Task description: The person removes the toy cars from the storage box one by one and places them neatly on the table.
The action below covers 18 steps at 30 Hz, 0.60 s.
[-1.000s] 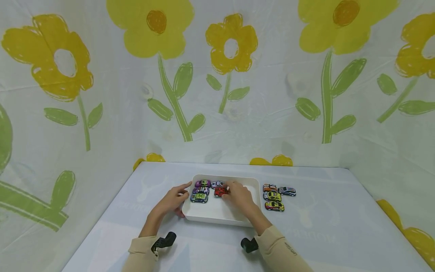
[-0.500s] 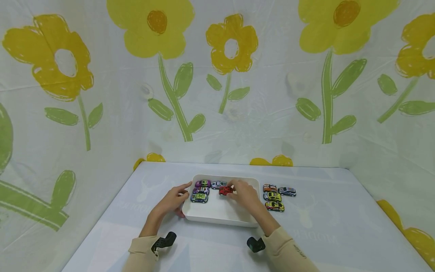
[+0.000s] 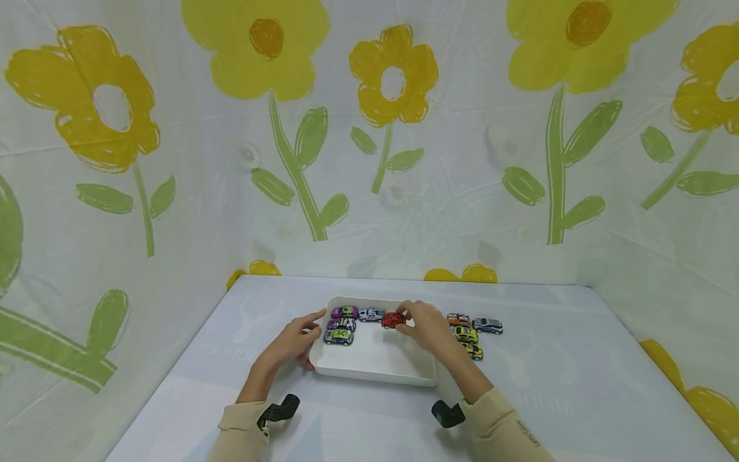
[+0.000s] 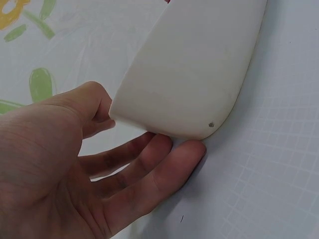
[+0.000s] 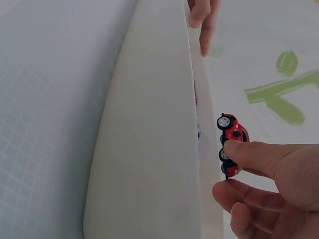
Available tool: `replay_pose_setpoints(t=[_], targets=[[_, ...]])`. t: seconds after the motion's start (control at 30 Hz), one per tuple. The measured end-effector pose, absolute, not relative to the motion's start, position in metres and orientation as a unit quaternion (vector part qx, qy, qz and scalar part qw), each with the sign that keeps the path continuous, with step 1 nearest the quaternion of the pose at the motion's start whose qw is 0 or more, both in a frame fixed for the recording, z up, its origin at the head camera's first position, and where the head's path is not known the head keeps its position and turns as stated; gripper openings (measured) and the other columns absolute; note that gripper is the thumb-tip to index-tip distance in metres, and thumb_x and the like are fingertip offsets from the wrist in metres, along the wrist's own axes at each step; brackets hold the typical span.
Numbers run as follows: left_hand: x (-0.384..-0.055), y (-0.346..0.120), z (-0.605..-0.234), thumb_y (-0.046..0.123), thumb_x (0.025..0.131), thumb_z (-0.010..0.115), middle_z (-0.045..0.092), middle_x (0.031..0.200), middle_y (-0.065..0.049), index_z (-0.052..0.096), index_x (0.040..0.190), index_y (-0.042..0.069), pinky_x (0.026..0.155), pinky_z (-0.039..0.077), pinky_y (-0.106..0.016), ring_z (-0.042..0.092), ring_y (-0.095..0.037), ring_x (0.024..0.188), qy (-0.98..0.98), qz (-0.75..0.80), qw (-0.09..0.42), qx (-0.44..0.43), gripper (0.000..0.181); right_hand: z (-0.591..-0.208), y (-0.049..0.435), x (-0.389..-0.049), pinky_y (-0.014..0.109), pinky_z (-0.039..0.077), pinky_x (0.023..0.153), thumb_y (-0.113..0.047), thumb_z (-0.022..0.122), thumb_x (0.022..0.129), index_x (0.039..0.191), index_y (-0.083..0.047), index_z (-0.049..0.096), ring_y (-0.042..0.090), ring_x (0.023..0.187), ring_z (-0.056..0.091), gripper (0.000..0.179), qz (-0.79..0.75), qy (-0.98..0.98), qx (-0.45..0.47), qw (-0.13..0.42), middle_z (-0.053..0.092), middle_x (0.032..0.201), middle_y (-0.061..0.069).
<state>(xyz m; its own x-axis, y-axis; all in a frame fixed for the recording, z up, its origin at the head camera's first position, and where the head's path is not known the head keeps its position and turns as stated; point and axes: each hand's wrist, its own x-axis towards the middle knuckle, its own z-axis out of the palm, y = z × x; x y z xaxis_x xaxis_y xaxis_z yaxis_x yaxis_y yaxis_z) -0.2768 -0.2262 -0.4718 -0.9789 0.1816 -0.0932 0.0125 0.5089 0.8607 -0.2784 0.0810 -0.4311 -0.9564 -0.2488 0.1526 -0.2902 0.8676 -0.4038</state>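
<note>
My right hand (image 3: 424, 327) pinches a small red toy car (image 3: 394, 320) between thumb and fingers, over the right half of a white tray (image 3: 375, 373). In the right wrist view the red car (image 5: 233, 144) is held with its wheels towards the tray wall (image 5: 149, 149), just above the rim. My left hand (image 3: 293, 338) holds the tray's left side; in the left wrist view the thumb is at the rim and the fingertips (image 4: 192, 152) touch the outer wall. Inside the tray are a white-and-blue car (image 3: 371, 314), a purple car (image 3: 344, 312), a purple-and-white car (image 3: 342, 324) and a green car (image 3: 338, 336).
Right of the tray, several toy cars stand on the table (image 3: 548, 385): an orange one (image 3: 458, 318), a silver-and-black one (image 3: 487, 325), and two yellow ones (image 3: 466, 334), partly covered by the right hand. A flowered cloth (image 3: 462, 192) hangs behind the table.
The right hand has moved to the right and slightly away from me with the red car, which now hangs right of the white-and-blue car. The left hand and tray have stayed put.
</note>
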Motion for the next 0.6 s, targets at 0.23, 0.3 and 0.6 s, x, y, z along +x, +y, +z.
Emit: replay_pose_setpoints(t=[0.23,0.3,0.6], targets=[[-0.278,-0.226,-0.473,0.013,0.096,0.053,0.060,0.126,-0.020,0.043,0.150,0.019,0.046,0.060,-0.040,0.065,-0.021,0.085,0.866,0.490,0.084,0.055,0.055,-0.425,0.093,-0.276,0.042,0.054,0.078,-0.028,0.075,0.085,0.114,-0.019,0.067,0.022,0.091,0.063,0.032,0.230,-0.964,0.125,0.044,0.070,0.105,0.007],[-0.278,-0.226,-0.474,0.013,0.096,0.053,0.060,0.127,-0.021,0.043,0.150,0.019,0.046,0.060,-0.040,0.065,-0.022,0.085,0.866,0.489,0.085,0.056,0.055,-0.424,0.098,-0.276,0.039,0.054,0.076,-0.028,0.076,0.085,0.114,-0.019,0.067,0.021,0.090,0.062,0.032,0.231,-0.964,0.122,0.046,0.070,0.105,0.007],[-0.278,-0.227,-0.473,0.013,0.096,0.052,0.059,0.127,-0.020,0.042,0.150,0.019,0.047,0.060,-0.041,0.065,-0.022,0.087,0.863,0.495,0.090,0.055,0.055,-0.418,0.119,-0.273,0.032,0.054,0.068,-0.026,0.077,0.084,0.116,-0.018,0.066,0.016,0.080,0.059,0.034,0.230,-0.965,0.108,0.064,0.069,0.106,0.007]])
